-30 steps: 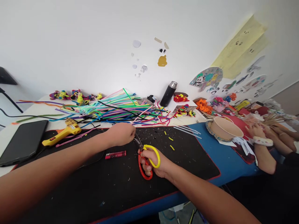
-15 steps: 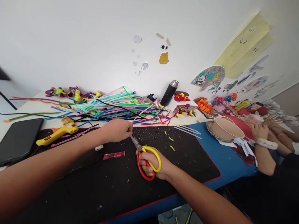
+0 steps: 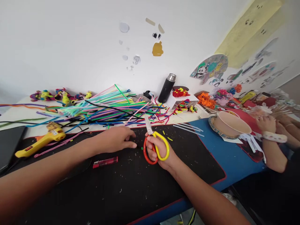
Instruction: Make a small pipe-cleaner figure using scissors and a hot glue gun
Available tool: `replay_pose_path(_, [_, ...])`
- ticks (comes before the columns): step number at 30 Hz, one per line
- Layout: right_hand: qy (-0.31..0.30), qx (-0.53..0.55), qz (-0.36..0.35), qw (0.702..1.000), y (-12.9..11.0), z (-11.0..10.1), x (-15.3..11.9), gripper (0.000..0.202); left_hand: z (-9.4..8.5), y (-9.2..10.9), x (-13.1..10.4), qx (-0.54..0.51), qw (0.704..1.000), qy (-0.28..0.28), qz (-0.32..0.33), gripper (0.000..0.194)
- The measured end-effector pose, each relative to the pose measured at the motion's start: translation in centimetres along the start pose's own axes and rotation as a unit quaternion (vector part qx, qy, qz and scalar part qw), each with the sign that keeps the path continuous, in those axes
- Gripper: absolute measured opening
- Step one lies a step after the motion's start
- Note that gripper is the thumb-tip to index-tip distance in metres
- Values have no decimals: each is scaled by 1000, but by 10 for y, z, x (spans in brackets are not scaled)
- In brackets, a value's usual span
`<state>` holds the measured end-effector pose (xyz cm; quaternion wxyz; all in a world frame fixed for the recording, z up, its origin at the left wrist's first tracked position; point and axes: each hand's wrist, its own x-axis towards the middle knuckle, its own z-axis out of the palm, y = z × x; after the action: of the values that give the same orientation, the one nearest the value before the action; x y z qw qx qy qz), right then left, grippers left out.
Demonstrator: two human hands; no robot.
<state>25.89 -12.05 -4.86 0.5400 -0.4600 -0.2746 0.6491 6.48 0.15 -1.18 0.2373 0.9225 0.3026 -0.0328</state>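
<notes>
My right hand [image 3: 158,148] is wrapped round scissors [image 3: 161,156] with one red and one yellow handle, their blades together and pointing up and away. My left hand [image 3: 119,139] is over the black mat [image 3: 131,187], thumb and fingers apart, with nothing between them. A small green bit [image 3: 142,148] lies between the two hands. Short yellow pieces [image 3: 169,138] lie on the mat beyond the scissors. Nearer to me than my left hand is a pink-red cutter [image 3: 105,162]. Behind both hands spreads a big pile of coloured pipe cleaners [image 3: 103,109].
At the left are a yellow glue gun [image 3: 41,142] and a dark tablet [image 3: 10,145]. A black flask [image 3: 167,89] stands at the wall. At the right are a bowl [image 3: 231,123] and another person's hands [image 3: 267,124].
My left hand has opened and come away from the blade tips. The scissors have turned more upright and shut. The view has shifted right.
</notes>
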Motion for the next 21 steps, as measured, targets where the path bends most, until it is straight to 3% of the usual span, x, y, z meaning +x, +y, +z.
replay_pose_path(4, [46, 23, -52, 997, -15, -23, 13, 33, -16, -5, 32, 14, 998, 58, -22, 36])
replay_pose_path(6, [74, 33, -69, 994, -16, -34, 16, 34, -17, -6, 57, 61, 995, 84, -3, 35])
replay_pose_path(12, [94, 29, -115, 989, -11, -44, 13, 30, -1, 0, 125, 113, 989, 76, 65, 32])
replay_pose_path(16, [87, 6, -151, 985, -10, -40, 5, 27, 7, 0, 145, 141, 983, 65, 99, 30])
replay_pose_path(21, [71, 1, -150, 986, -9, -37, -1, 23, 10, -6, 152, 162, 977, 57, 123, 27])
